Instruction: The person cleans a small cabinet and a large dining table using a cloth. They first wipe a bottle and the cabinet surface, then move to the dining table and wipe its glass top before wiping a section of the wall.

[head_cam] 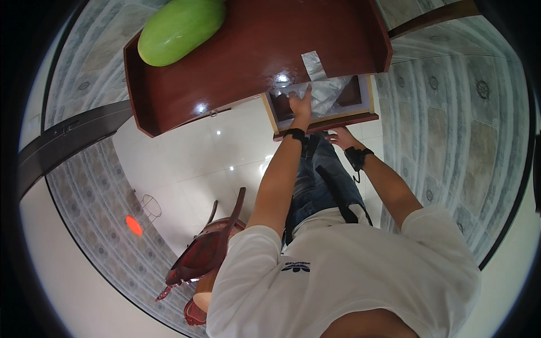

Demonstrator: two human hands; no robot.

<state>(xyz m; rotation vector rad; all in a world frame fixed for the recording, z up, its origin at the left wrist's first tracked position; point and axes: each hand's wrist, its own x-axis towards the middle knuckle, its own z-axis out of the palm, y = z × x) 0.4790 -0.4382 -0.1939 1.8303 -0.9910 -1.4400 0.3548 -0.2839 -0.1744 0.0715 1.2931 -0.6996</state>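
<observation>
My left hand (301, 104) reaches into a pulled-out drawer (323, 122) under a red-brown wooden desk (253, 46). Its fingers are against a crumpled, clear plastic bag (327, 99); whether they grip it is not plain. Part of the plastic spreads over the drawer's dark bottom. A flat silvery strip (313, 65) lies across the desk's front edge, just above the drawer. My right hand (344, 137) is just outside the drawer front, fingers apart and nothing seen in them. Both wrists wear black bands.
A large green melon (181, 31) lies at the desk's far left corner, inside the raised rim. Behind me at the left is a carved dark-red wooden chair (203, 249). Patterned grey wall (439, 126) runs close on the right. Glossy pale tiles (190, 156) cover the floor.
</observation>
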